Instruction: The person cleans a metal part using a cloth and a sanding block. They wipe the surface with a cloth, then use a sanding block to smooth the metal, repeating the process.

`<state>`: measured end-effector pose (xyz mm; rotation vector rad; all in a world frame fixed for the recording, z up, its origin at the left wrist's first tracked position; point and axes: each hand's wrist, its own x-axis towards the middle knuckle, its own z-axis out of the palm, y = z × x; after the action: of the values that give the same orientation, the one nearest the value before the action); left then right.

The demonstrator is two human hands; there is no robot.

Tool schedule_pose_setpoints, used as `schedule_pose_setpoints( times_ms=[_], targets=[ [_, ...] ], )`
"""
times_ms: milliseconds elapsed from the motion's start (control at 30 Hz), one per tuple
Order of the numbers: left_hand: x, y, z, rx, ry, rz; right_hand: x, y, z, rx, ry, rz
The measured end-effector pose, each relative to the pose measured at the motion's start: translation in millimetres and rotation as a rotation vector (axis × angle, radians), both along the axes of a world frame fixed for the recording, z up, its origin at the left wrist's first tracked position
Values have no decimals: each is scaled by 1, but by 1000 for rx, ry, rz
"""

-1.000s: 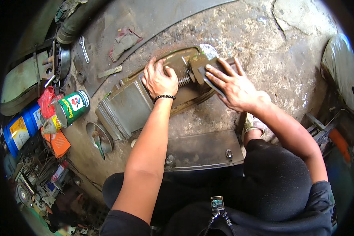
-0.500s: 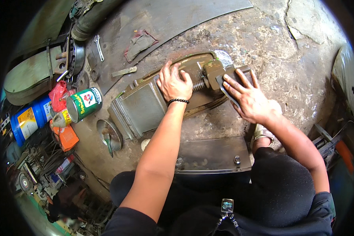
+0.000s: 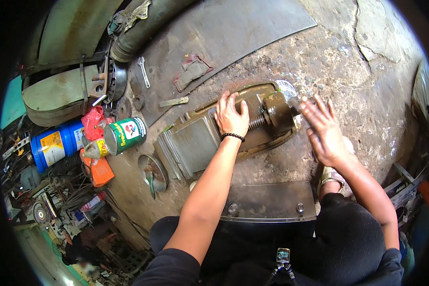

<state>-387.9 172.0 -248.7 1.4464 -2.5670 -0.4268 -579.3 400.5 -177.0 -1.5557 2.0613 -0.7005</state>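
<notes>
A worn brown-green metal machine vise (image 3: 188,140) with a threaded screw lies on the concrete floor before me. My left hand (image 3: 231,116) rests flat on its middle, fingers stretched and slightly apart, thumb out, touching the metal beside the screw. A beaded bracelet circles that wrist. Just off the vise's rounded right end (image 3: 277,112), my right hand (image 3: 326,131) hovers with its fingers stretched out, smeared by motion. A small dark piece (image 3: 295,106) shows between its fingertips and the vise; whether the hand touches it I cannot tell.
A metal bowl with a green-handled brush (image 3: 150,185) stands left of the vise. Behind it are a green can (image 3: 131,136), a blue bucket (image 3: 52,148) and an orange box (image 3: 100,171). A wrench (image 3: 144,72), a rag (image 3: 193,72) and a steel sheet (image 3: 252,24) lie beyond. A metal box (image 3: 271,200) sits near my knees.
My right hand has come off the vise's right end, where it lay on a dark flat piece, and moved right. My left hand keeps its place. The whole view has shifted.
</notes>
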Motion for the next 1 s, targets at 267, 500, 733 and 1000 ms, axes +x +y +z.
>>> schedule_pose_setpoints(
  times_ms=[267,500,733,1000],
  targets=[
    [9,-142,-9,27,134,14,-38,26,12,-212,-227,-574],
    [45,-250,-37,54,-572,-224,-58,92,-2,-42,-99,-714],
    [43,-268,-41,-137,-507,-296,-78,138,-12,184,29,-711],
    [-29,-149,74,-259,-22,-646,-73,129,-3,100,54,-685]
  ],
)
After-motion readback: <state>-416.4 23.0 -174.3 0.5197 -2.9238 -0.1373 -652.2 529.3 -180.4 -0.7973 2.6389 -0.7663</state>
